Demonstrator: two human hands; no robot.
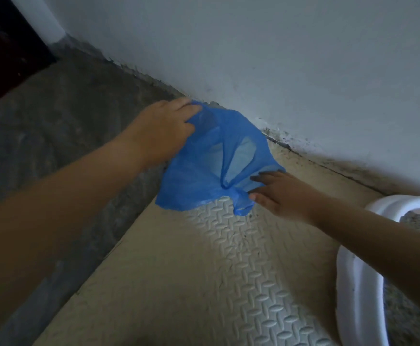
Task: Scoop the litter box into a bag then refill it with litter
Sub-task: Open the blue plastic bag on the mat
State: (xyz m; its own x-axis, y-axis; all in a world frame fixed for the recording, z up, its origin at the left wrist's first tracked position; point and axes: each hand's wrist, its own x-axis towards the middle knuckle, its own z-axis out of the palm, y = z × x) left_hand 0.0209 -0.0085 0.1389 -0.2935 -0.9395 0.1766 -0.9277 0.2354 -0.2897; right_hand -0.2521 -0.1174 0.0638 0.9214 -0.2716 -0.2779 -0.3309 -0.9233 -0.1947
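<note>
Two hands hold the bag (pixel 204 171) open above the mat (pixel 229 270) beside the box (pixel 354 283), left hand (pixel 165 128) fingers curled on its rim, right hand (pixel 281 193) pinching the opposite edge; scooping and refilling apparently remain.

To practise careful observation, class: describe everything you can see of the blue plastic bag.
The blue plastic bag is thin, translucent and crumpled, with a handle loop hanging low. It is held above the foam mat, near the wall. The left hand grips its upper edge; the right hand touches its lower edge.
</note>
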